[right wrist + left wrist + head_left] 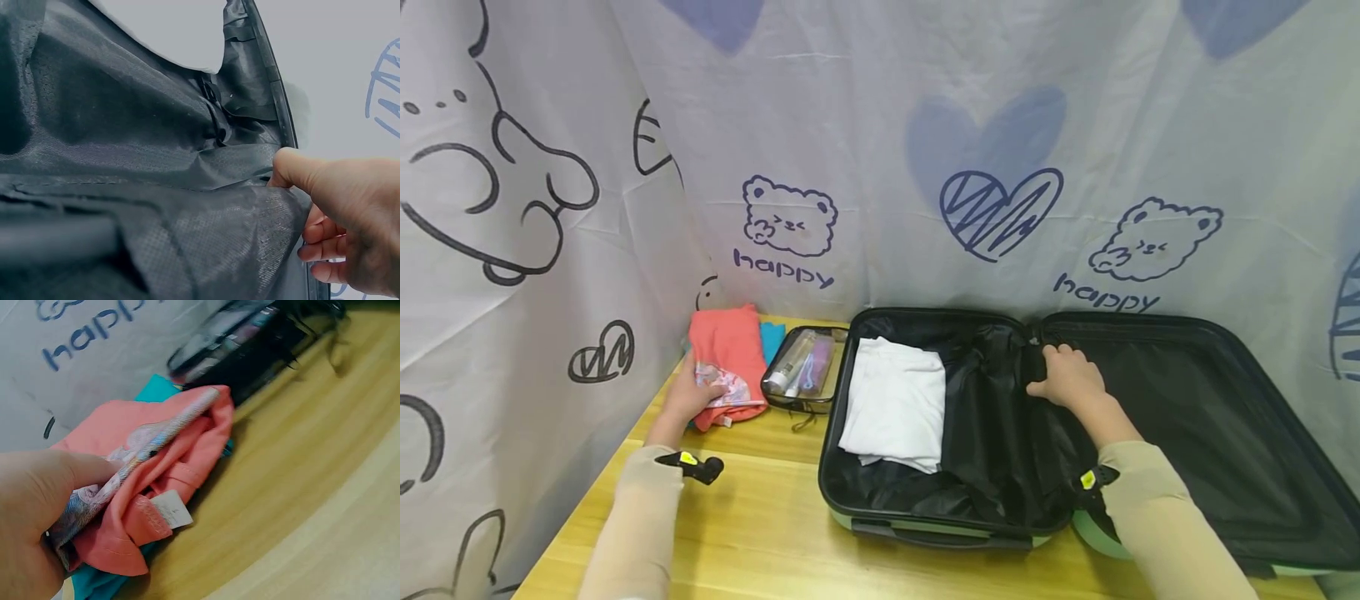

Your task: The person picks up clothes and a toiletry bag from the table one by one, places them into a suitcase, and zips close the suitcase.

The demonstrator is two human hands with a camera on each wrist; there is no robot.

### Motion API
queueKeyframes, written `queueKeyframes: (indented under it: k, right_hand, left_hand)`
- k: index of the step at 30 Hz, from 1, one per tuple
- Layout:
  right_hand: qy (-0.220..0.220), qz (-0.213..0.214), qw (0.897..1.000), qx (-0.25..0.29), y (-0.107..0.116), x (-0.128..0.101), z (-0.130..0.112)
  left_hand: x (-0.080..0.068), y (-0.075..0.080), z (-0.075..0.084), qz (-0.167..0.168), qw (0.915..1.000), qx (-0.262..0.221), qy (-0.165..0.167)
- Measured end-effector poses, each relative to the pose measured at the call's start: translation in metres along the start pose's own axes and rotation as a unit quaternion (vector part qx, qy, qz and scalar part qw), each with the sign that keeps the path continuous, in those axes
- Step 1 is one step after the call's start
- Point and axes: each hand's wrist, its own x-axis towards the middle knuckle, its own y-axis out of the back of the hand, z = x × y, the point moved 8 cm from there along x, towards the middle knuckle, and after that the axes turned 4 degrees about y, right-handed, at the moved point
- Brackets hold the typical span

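While grips [688,396] busy: suitcase [880,521] (table-edge).

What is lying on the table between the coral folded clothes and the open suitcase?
A clear toiletry pouch lies between the coral clothes and the suitcase, best seen in the head view.

Open suitcase [1225,400] right of frame centre on table [760,533], folded cloth [895,404] in its left half, toiletry pouch [801,367] just left, clothes pile [726,358] further left
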Motion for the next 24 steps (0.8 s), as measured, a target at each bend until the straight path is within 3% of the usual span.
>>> queueKeyframes:
  k: [6, 10, 13, 18, 21, 24]
  right_hand:
    - [-0.001, -0.002, 1.0, 0.003, 0.0, 0.0, 0.0]
    - [-0.002, -0.005, 1.0, 0.005, -0.001, 0.001, 0.0]
    - [-0.001, -0.007, 1.0, 0.005, -0.001, 0.001, -0.001]
    - [-0.002, -0.007, 1.0, 0.004, -0.003, 0.002, 0.0]
    - [-0.006, -0.004, 1.0, 0.005, -0.004, 0.002, 0.002]
    - [-0.008, -0.003, 1.0, 0.006, -0.003, 0.002, 0.003]
  left_hand:
    - [-0.002, -0.001, 0.005, 0.009, 0.9973, 0.073, 0.01]
    - [-0.004, 0.002, 0.009, 0.046, 0.9937, 0.102, -0.002]
    - [-0.006, 0.005, 0.01, 0.082, 0.9918, 0.098, -0.006]
    - [-0.013, 0.014, 0.017, 0.134, 0.9894, 0.048, -0.03]
    - [-0.014, 0.018, 0.026, 0.144, 0.9879, 0.03, -0.051]
    - [-0.012, 0.017, 0.033, 0.132, 0.9885, 0.028, -0.068]
